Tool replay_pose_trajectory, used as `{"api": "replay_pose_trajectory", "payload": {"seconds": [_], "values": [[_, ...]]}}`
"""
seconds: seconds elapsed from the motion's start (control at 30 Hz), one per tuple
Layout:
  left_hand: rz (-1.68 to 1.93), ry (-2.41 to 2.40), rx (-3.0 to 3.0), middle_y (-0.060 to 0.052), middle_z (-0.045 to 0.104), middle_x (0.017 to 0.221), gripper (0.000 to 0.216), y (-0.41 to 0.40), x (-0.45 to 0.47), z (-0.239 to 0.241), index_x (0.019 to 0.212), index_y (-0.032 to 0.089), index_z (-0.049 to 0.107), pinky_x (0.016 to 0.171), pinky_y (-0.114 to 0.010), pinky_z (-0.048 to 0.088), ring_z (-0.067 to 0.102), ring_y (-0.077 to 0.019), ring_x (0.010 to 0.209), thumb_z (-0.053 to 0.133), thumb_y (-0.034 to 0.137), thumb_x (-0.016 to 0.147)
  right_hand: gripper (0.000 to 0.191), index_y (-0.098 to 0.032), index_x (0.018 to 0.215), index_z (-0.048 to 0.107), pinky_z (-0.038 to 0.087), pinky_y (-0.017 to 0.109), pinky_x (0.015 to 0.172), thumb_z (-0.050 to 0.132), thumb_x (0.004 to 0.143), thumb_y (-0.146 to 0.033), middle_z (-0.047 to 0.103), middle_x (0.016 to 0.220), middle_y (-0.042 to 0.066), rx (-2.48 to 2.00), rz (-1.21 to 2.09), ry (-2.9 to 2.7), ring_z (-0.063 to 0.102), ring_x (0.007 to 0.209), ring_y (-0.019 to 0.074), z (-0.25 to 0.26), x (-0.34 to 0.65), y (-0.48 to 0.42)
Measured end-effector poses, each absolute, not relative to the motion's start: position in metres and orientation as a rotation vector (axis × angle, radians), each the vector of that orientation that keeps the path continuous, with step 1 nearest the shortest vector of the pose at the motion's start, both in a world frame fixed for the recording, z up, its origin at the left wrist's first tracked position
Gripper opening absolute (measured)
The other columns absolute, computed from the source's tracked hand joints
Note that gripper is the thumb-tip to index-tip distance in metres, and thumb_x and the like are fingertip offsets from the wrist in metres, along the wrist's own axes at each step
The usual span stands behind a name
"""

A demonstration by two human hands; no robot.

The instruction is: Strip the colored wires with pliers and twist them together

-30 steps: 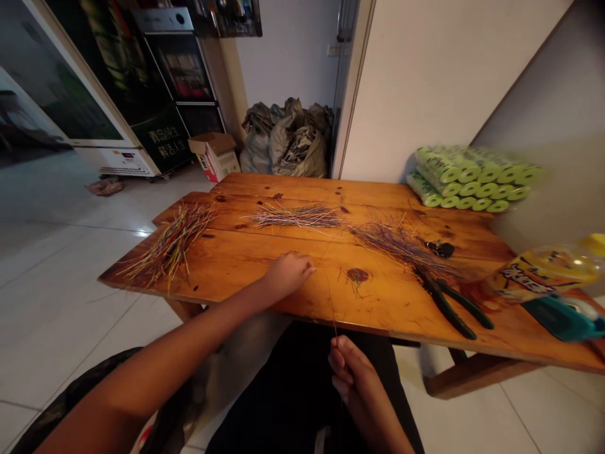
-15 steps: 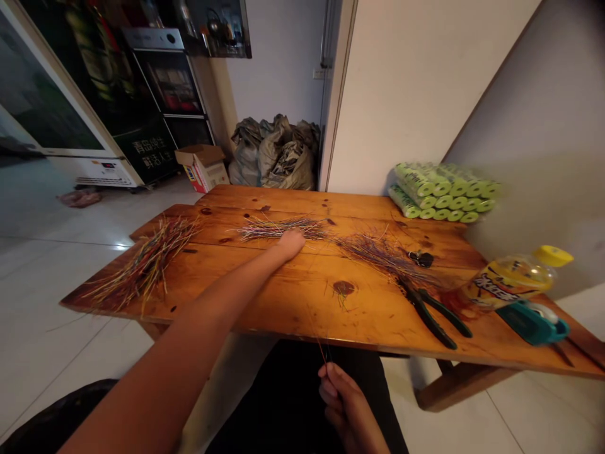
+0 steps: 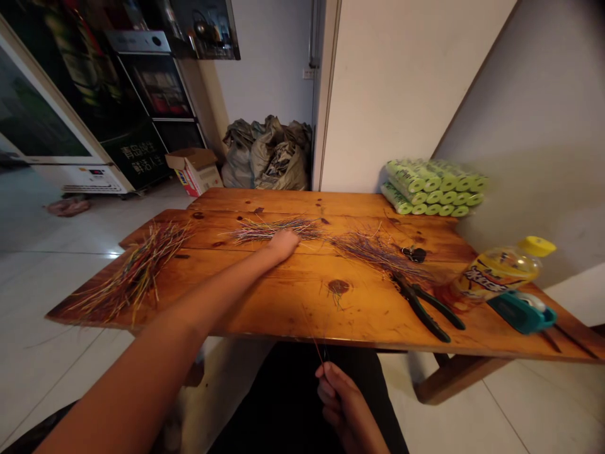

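My right hand (image 3: 343,394) is low in front, near the table's front edge, pinching a few thin wires (image 3: 317,347) between thumb and fingertips; they stick up from it. Stretched across the table, my left hand (image 3: 285,244) is at the middle pile of thin coloured wires (image 3: 255,231). Its fingers look curled down against the pile, their tips hidden, and whatever they pinch cannot be made out. A second wire pile (image 3: 142,265) fans out at the left end. On the right, a third, purplish and coppery wire pile (image 3: 373,249) spreads toward the pliers (image 3: 423,306).
On the wooden table (image 3: 265,302) are wire scraps (image 3: 338,296), a small dark item (image 3: 414,253), a yellow-capped bottle (image 3: 501,274), a teal tape dispenser (image 3: 522,312) and stacked green-wrapped rolls (image 3: 432,187). Behind it stand sacks (image 3: 269,154) and a cardboard box (image 3: 193,170).
The whole view has shifted, so the table and its things appear slightly further left. Both hands keep nearly the same pose, the left at the middle pile, the right still pinching the wires.
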State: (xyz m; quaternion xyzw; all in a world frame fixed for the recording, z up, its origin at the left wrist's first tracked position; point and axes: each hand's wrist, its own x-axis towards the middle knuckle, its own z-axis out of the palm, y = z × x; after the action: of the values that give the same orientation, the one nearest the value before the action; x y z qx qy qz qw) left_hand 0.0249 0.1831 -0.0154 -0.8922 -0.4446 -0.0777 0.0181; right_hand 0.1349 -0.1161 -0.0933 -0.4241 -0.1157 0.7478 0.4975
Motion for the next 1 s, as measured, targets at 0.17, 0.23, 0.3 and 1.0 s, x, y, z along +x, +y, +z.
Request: {"api": "replay_pose_trajectory", "payload": {"seconds": [0.17, 0.23, 0.3, 1.0], "values": [[-0.742, -1.506, -2.675, -0.004, 0.070, 0.096, 0.021, 0.182, 0.007, 0.008, 0.093, 0.020, 0.068, 0.080, -0.026, 0.043, 0.061, -0.0171, 0.092, 0.050, 0.028, 0.084, 0.037, -0.015, 0.071, 0.056, 0.004, 0.017, 0.038, 0.069, 0.065, -0.049, 0.029, 0.049, -0.010, -1.048, 1.813, -0.311, 0.011, 0.041, 0.0013, -0.094, 0.133, -0.115], [-0.940, -1.593, -2.576, -0.005, 0.070, 0.097, 0.024, 0.189, -0.002, 0.021, 0.095, 0.018, 0.068, 0.078, -0.025, 0.044, 0.062, -0.0163, 0.088, 0.049, 0.029, 0.085, 0.037, -0.015, 0.071, 0.057, 0.004, 0.017, 0.038, 0.069, 0.064, -0.050, 0.028, 0.049, -0.010, -1.061, 1.813, -0.320, 0.011, 0.041, 0.0014, -0.095, 0.132, -0.114], [-1.089, -1.662, -2.475, -0.007, 0.070, 0.097, 0.026, 0.197, -0.011, 0.036, 0.097, 0.015, 0.067, 0.077, -0.025, 0.044, 0.063, -0.0161, 0.086, 0.049, 0.030, 0.085, 0.039, -0.015, 0.071, 0.057, 0.005, 0.017, 0.037, 0.069, 0.063, -0.051, 0.028, 0.048, -0.010, -1.076, 1.802, -0.334, 0.011, 0.041, 0.0016, -0.096, 0.131, -0.113], [-2.385, -2.036, -3.301, -0.002, 0.066, 0.075, 0.016, 0.021, 0.029, 0.085, 0.074, 0.015, 0.069, 0.069, -0.024, 0.045, 0.057, -0.0095, 0.068, 0.069, 0.027, 0.065, 0.035, -0.018, 0.089, 0.069, 0.040, 0.036, 0.090, 0.057, 0.075, -0.048, 0.069, 0.095, 0.008, -1.167, 1.079, -0.955, 0.060, 0.091, 0.0210, 0.033, 0.172, -0.054]]}}
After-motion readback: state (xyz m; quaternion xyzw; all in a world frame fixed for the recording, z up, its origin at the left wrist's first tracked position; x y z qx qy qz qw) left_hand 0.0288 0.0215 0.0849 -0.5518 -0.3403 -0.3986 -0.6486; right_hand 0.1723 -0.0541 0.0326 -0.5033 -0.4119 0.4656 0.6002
